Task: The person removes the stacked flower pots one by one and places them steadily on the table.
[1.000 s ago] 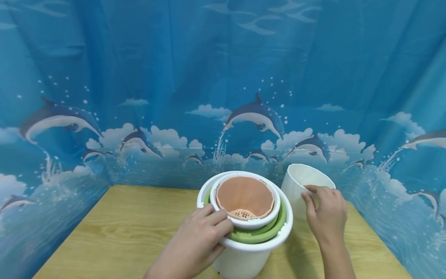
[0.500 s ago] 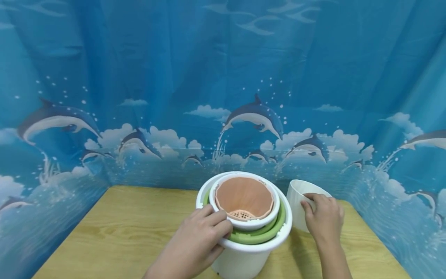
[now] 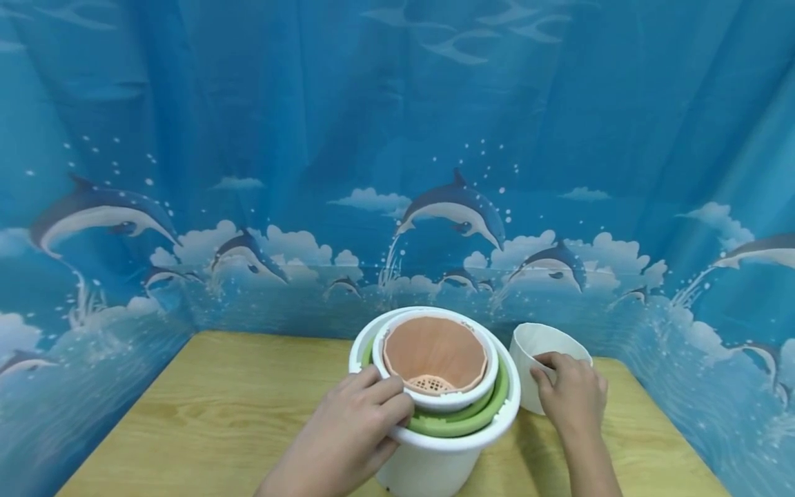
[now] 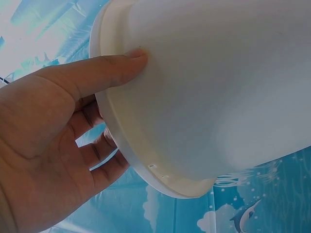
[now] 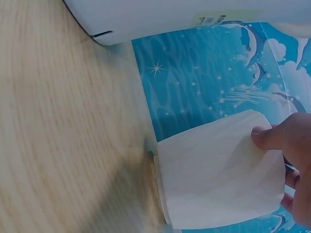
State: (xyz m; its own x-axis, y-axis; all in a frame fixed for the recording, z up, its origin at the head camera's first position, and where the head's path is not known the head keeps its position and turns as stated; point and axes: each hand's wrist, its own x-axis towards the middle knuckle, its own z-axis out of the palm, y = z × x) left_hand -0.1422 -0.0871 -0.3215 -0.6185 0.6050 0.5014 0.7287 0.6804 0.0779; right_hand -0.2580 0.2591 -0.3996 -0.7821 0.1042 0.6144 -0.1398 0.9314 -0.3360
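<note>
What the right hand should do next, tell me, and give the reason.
Probably settle the small white pot flat on the table before letting go: the right hand pinches its rim, and its base looks at or very near the tabletop, though full contact can't be confirmed. The left hand grips the large white pot beside it.

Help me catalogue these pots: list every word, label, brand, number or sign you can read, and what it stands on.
No text can be read.
Pale label on the outer pot, right wrist view: dark print, too small and blurred to read.
</note>
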